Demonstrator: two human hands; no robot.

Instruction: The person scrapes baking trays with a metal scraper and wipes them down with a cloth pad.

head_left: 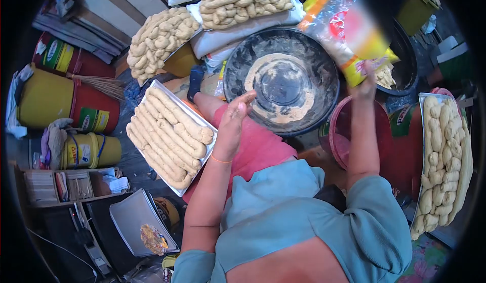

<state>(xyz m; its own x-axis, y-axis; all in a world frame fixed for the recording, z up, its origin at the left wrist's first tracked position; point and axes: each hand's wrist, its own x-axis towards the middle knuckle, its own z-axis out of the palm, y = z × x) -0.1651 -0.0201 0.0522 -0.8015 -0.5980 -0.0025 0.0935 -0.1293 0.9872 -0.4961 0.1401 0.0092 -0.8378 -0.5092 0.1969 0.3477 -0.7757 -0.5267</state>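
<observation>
Plastic bag (331,27) with yellow ends is raised beside the black basin (310,60) in the head view, gripped at its lower yellow end by the right hand's (365,86) fingers. The left hand (237,115), its fingers loosely extended around nothing, is between the basin and the tray (185,105) of dough strips (164,126).

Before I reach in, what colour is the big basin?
The basin is black; it shows best in the head view, the only one.

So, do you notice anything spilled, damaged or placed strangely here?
I see no clear spill or damage. The closest thing is the patchy ring of pale powder in the black basin, but it lies inside the rim.
</observation>
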